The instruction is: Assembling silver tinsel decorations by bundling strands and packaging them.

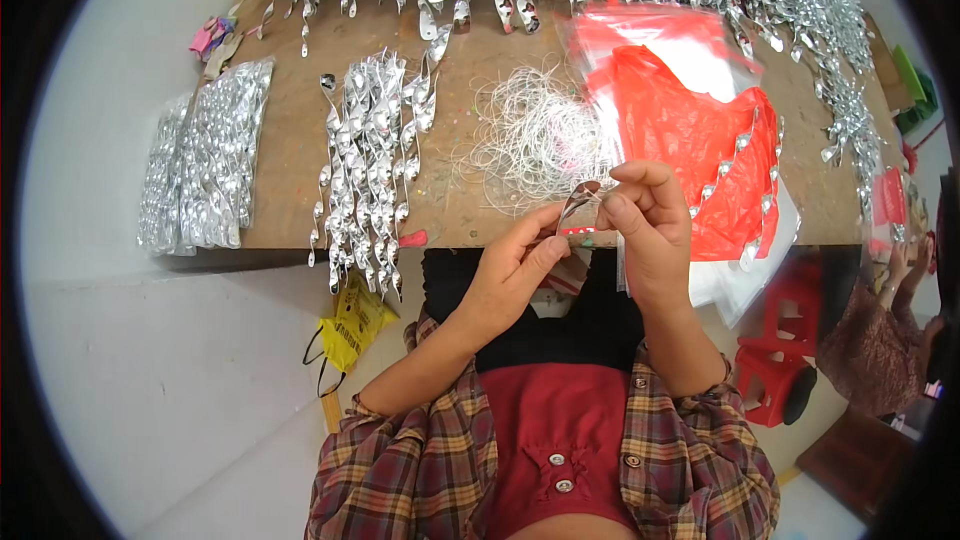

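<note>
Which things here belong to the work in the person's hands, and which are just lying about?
In use: silver spiral strip held by left hand and right hand; white thread tangle; finished spirals pile; red plastic bags.

Lying about: yellow bag; red stool; pink scraps.

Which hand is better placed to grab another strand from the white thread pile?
Right, probably. The right hand sits just below the white thread pile with fingertips pointing toward it, while the left hand is lower and grips the silver spiral piece.
</note>
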